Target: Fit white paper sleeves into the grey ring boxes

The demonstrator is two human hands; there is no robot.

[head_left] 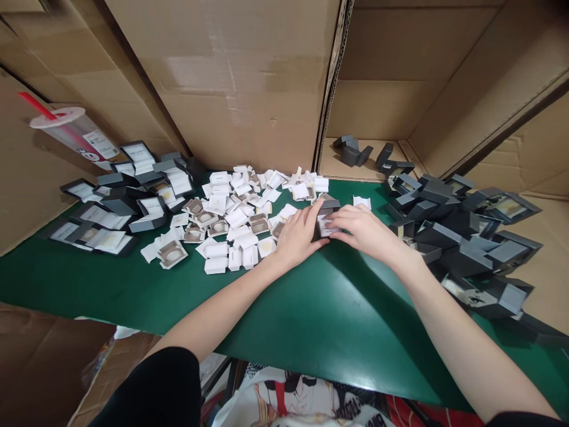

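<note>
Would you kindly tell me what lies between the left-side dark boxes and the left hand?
In the head view, many white pieces lie on the green surface between those dark boxes and the left hand.

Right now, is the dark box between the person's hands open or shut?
Open: the white insert shows inside the dark box, between left hand and right hand.

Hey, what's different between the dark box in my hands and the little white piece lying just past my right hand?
Color: the dark box is dark gray outside, while the white piece looks pale. Size: the dark box looks larger than the white piece. State: your left hand and right hand are on the dark box, while the white piece lies untouched on the green table. Both show some white.
</note>
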